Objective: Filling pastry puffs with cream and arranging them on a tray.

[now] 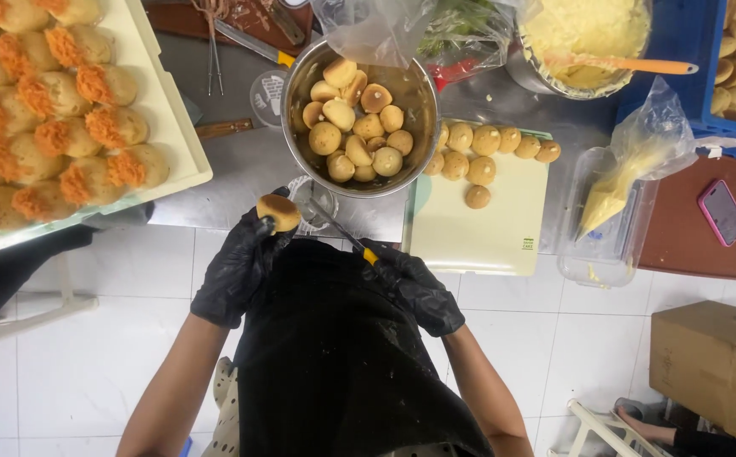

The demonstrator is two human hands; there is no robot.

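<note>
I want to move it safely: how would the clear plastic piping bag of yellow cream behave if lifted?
The clear plastic piping bag of yellow cream would probably be floppy: its upper film is crumpled and slack. The filling sits low toward the tip, so it may feel bottom-heavy and sag. Squeezing it could push cream out; whether the tip is open cannot be told.

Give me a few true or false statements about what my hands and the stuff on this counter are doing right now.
1. The left hand holds a small bun. True.
2. The right hand holds a spoon. False: it holds a knife with a yellow handle.
3. The metal bowl is empty. False: it holds many buns.
4. A row of buns lies on the white board. True.
5. The phone lies in the bowl. False: it lies on the brown board at the right.
</note>
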